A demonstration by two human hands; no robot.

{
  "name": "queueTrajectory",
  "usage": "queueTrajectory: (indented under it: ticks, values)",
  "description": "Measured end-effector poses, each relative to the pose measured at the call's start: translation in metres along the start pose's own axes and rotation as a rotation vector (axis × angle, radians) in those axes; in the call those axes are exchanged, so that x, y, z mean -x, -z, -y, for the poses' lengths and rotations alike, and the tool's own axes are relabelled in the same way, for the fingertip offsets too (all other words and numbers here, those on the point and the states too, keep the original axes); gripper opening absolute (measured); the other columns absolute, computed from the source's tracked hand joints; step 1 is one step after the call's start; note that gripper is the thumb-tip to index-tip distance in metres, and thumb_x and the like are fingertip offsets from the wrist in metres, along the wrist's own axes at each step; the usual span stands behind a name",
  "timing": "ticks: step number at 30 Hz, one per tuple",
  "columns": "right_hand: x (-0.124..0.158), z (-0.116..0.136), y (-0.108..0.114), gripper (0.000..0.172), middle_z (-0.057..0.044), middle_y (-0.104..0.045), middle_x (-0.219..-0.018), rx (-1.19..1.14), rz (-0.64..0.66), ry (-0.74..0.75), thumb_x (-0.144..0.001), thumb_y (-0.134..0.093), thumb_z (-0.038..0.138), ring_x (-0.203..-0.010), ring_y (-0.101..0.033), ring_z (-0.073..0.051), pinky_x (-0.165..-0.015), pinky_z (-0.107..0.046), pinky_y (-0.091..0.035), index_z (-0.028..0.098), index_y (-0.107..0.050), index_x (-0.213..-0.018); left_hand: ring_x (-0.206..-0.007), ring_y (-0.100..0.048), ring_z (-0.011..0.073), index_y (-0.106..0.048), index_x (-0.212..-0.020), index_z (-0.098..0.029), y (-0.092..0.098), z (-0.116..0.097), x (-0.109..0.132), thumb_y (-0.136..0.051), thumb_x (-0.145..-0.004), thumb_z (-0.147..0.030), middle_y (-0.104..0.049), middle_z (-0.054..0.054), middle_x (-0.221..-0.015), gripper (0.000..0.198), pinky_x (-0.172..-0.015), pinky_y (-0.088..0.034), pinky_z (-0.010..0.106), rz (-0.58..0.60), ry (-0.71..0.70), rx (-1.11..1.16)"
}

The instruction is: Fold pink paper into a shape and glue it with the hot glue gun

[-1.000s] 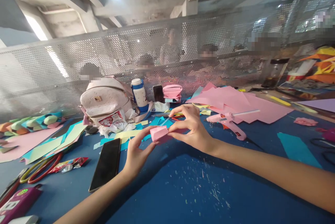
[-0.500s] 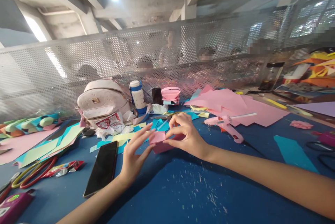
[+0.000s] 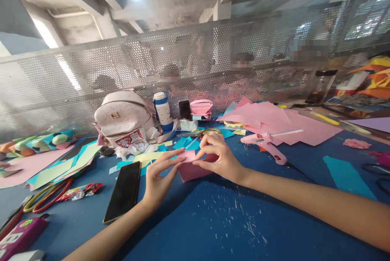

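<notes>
Between my hands stands a folded piece of pink paper (image 3: 192, 172), its top flap bent over and its front side facing me. My left hand (image 3: 161, 177) pinches the left corner of the flap between thumb and fingers. On the right side of the flap, my right hand (image 3: 219, 158) grips the paper with thumb and forefinger, the other fingers curled above. Part of the paper is hidden behind the right fingers. A black phone (image 3: 124, 192) lies left of my left hand. To the right rests a pink glue gun (image 3: 266, 144).
A pale backpack (image 3: 124, 110) and a white-and-blue bottle (image 3: 163, 110) stand before a perforated metal screen (image 3: 91, 66). Pink sheets (image 3: 283, 122) are piled at the back right. Scissors (image 3: 30, 206), a candy wrapper (image 3: 81, 192) and a purple device (image 3: 22, 232) lie left. Paper shreds dot the blue table (image 3: 189, 228).
My left fingers, spread and blurred before, have closed on the paper's left corner. My right hand keeps its pinch. The whole view has shifted slightly.
</notes>
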State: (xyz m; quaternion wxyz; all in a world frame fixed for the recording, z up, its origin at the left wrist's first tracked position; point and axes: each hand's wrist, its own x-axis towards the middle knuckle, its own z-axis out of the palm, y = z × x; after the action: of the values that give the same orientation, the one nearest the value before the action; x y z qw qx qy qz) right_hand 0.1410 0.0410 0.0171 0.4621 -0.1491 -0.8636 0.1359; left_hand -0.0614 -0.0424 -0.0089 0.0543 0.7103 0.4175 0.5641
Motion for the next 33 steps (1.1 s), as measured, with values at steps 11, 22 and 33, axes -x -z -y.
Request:
queueTrajectory:
  ticks: [11, 22, 33]
  values:
    - [-0.003, 0.001, 0.005, 0.01, -0.001, -0.06, -0.087, 0.112, 0.005, 0.026, -0.085, -0.07, 0.034, -0.092, -0.049, -0.02, -0.089, -0.039, -0.029, 0.026, -0.073, -0.079, -0.101, -0.067, 0.022, -0.073, -0.087, -0.022, 0.0, -0.005, -0.003, -0.069, -0.082, -0.013, -0.072, 0.005, -0.108, 0.012, -0.09, -0.051, 0.037, -0.015, -0.049, -0.024]
    - [-0.005, -0.006, 0.005, 0.017, 0.0, -0.067, -0.075, -0.054, 0.052, 0.049, -0.088, -0.066, 0.036, -0.08, -0.052, -0.018, -0.083, -0.036, -0.036, 0.022, -0.07, -0.078, -0.098, -0.068, 0.0219, -0.075, -0.091, -0.025, -0.005, -0.007, -0.006, -0.069, -0.083, -0.013, -0.073, 0.005, -0.106, 0.016, -0.086, -0.053, 0.036, -0.006, -0.077, -0.038]
    - [-0.009, -0.006, 0.012, 0.014, 0.001, -0.062, -0.069, 0.042, -0.001, 0.17, -0.088, -0.066, 0.033, -0.076, -0.05, -0.016, -0.081, -0.034, -0.034, 0.024, -0.072, -0.08, -0.121, -0.058, 0.0263, -0.064, -0.123, -0.026, -0.009, 0.009, -0.002, -0.073, -0.08, -0.027, -0.064, 0.007, -0.129, 0.044, -0.105, -0.044, 0.042, 0.04, 0.243, 0.155]
